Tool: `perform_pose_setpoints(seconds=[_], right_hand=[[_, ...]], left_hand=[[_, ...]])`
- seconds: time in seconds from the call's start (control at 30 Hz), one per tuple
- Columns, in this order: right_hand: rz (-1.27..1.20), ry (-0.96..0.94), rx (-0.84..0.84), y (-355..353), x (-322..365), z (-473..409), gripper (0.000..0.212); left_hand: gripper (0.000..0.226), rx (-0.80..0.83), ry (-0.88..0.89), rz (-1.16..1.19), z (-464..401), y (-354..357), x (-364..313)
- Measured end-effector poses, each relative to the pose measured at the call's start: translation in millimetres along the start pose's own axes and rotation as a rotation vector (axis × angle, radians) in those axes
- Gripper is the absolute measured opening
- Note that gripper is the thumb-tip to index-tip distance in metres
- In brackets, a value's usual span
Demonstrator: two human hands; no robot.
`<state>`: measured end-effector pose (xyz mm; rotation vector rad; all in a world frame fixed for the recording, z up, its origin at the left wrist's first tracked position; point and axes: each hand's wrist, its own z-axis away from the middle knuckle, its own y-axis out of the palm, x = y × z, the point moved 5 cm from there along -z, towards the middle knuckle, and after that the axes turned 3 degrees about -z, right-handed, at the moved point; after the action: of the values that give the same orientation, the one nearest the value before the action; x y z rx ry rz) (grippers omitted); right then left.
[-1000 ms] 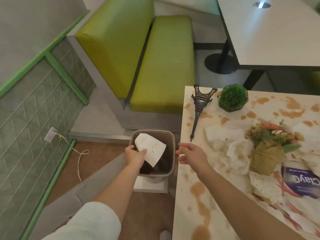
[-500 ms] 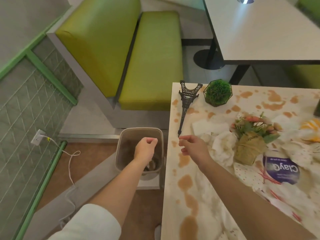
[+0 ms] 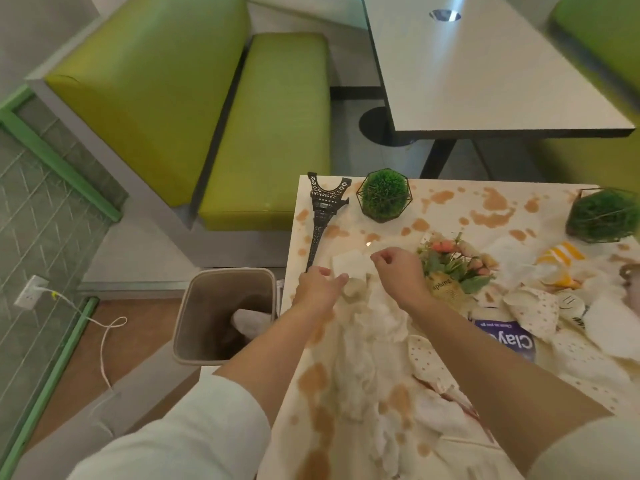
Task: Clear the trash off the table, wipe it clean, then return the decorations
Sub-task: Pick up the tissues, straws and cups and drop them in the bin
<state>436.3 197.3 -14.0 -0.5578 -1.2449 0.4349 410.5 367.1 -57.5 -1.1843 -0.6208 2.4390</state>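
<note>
Brown stains blotch the table point(image 3: 349, 441) from its near edge to its far one, and crumpled napkins point(image 3: 377, 327) lie heaped along its middle. Nearest the person, two arms in white sleeves reach forward over the table. Left of the table, on the floor, the bin point(image 3: 194, 327) stands touching the table's side, with a white paper wad inside. Over the table's left part the left hand point(image 3: 320, 289) hovers with fingers stretched out, holding nothing, its tips at a small crumpled wad. Just right of it the right hand point(image 3: 400, 271) has its fingers curled, thumb and forefinger pinched together above a flat napkin; whether they hold a napkin edge cannot be told. Right of that hand a flower bouquet point(image 3: 453, 268) in burlap lies on the table, with a purple packet point(image 3: 505, 337) nearer and dotted paper scraps around it. At the table's far left corner a black tower model point(image 3: 323, 216) lies flat, a caged grass ball point(image 3: 385, 195) beside it. Another grass ball point(image 3: 604, 216) sits at the table's far right.
</note>
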Motion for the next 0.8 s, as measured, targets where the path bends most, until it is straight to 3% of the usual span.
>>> perform_pose_setpoints(seconds=[0.23, 0.37, 0.53, 0.8], right_hand=[[0.371, -0.142, 0.051, -1, -12, -55, 0.031], [0.810, -0.407, 0.091, 2, -2, -64, 0.040], [1.194, -0.408, 0.151, 8, -3, -73, 0.034], [1.123, -0.461, 0.077, 7, -9, -66, 0.029]], left_hand=[[0.091, -0.079, -0.107, 0.017, -17, 28, -6], [0.091, -0.089, -0.111, 0.010, -24, 34, -7], [0.084, -0.044, -0.091, 0.063, -22, 38, -10], [0.068, -0.090, 0.001, 0.265, -10, 26, -4]])
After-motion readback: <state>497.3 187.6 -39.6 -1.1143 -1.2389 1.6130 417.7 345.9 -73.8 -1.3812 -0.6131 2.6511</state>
